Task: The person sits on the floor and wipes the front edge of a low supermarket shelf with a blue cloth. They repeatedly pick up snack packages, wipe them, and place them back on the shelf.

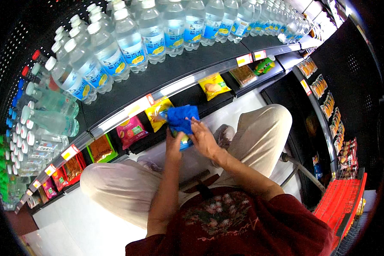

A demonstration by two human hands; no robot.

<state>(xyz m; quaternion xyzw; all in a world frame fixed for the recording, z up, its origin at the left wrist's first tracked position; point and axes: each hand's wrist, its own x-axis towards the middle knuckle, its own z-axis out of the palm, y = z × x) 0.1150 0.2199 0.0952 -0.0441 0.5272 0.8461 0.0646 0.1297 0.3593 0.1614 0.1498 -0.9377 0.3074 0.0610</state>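
Between my knees, in front of the lower shelf, my left hand [174, 142] holds a plastic bottle with a blue label, its shape blurred. A blue cloth [182, 118] lies over the bottle, and my right hand [203, 136] presses on the cloth with its fingers. The bottle's lower part [185, 143] shows below the cloth; the rest is mostly covered. Just behind my hands a yellow snack packet [157, 113] lies on the lower shelf, with a pink snack packet [131, 132] to its left. Another yellow packet [214, 86] lies to the right.
Rows of clear bottles with blue labels [132, 48] stand on the upper shelf, above a metal shelf edge [179, 88] with price tags. Greenish bottles [52, 123] lean at the left. A red shopping cart [339, 198] stands at the right, near a thin metal leg [302, 171].
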